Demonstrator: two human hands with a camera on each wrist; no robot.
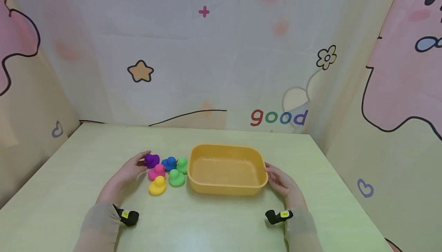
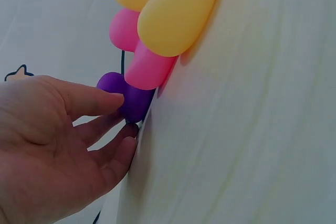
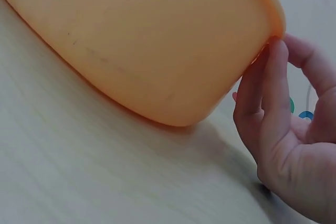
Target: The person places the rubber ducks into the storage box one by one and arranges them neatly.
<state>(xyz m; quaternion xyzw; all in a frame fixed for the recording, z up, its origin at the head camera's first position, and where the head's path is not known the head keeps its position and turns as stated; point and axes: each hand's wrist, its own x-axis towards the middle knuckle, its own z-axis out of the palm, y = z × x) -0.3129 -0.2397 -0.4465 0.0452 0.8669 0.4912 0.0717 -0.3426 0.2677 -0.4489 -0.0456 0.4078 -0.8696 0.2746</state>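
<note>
At the left of the head view, my left hand point(image 1: 132, 168) has its thumb and fingers around a purple toy duck point(image 1: 152, 161). The thumb overlaps that duck point(image 2: 135, 100) in the left wrist view, with the other fingers bent on its far side. My right hand point(image 1: 280, 179) pinches the right rim of a yellow plastic basin point(image 1: 226, 188), whose inside is bare. In the right wrist view the fingertips point(image 3: 277, 51) lie just under the basin's lip. Close beside the purple duck are a pink duck point(image 1: 157, 172) and a blue duck point(image 1: 169, 164).
A yellow duck point(image 1: 157, 186) sits nearest me in the cluster. Two green ducks, one nearer point(image 1: 177, 178) and one farther back point(image 1: 182, 165), stand by the basin's left wall. The pale table point(image 1: 207, 225) meets a printed cloth backdrop point(image 1: 207, 71) behind and at both sides.
</note>
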